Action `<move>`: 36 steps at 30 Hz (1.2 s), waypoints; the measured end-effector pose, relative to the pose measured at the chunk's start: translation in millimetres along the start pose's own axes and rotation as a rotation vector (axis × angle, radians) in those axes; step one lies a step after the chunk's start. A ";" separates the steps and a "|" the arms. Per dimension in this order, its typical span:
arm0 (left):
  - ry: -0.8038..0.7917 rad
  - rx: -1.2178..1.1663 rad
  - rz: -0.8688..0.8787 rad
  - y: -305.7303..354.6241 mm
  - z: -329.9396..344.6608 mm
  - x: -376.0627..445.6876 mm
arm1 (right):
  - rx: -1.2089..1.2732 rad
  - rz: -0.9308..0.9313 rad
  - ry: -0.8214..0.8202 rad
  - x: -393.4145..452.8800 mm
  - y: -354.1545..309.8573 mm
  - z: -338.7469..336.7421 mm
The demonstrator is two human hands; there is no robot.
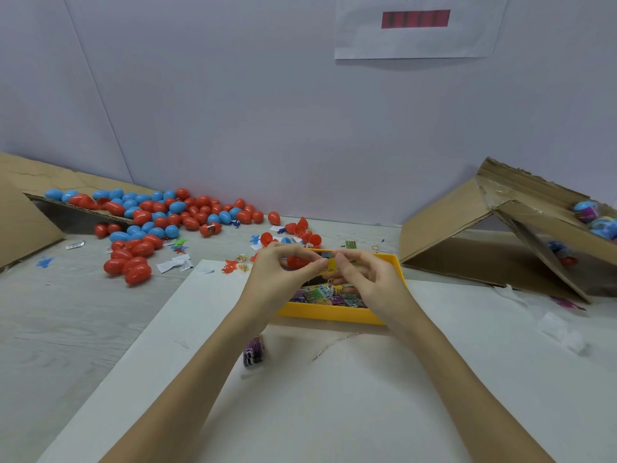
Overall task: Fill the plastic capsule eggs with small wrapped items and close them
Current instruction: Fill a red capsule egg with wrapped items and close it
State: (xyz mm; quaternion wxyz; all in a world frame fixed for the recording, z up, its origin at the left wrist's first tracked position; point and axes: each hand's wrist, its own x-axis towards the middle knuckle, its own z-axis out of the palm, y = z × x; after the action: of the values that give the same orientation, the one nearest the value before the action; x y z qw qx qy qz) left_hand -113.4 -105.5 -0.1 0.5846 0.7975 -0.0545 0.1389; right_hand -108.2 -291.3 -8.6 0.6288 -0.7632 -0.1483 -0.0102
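While both hands meet above a yellow tray of packets on the counter, the left hand curls round a red egg half, mostly hidden by its fingers. The right hand pinches a small item too blurred to name. Red and blue eggs lie scattered far left; a cardboard box at right is cut off.

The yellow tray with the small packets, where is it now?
In the head view the yellow tray lies at the centre, on the far edge of the white board, directly beneath both hands, with the cardboard box to its right.
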 end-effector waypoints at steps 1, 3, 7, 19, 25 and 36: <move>-0.004 -0.051 -0.011 0.3 0.3 -0.5 | -0.016 0.002 -0.032 -0.6 -0.3 -0.9; -0.030 -0.113 -0.039 0.5 2.4 -2.2 | -0.032 0.018 -0.076 -1.0 1.2 -3.5; -0.080 -0.074 0.010 0.0 5.8 -4.6 | 0.150 0.076 0.013 1.9 4.7 -11.8; -0.178 0.088 0.196 -3.6 6.0 -2.9 | 0.359 0.172 0.189 6.6 12.1 -13.7; -0.059 0.072 0.172 -6.1 6.7 -2.0 | 0.082 0.087 0.256 3.1 11.9 -6.6; -0.054 0.199 0.243 -4.9 7.9 -3.7 | 0.018 0.114 0.205 0.2 5.3 -2.9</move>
State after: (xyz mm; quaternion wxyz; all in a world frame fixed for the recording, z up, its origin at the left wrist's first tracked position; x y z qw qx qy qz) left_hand -114.5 -111.7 -7.8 0.4798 0.8425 -0.1525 0.1918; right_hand -106.2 -295.0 -13.0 0.6469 -0.7598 -0.0397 -0.0513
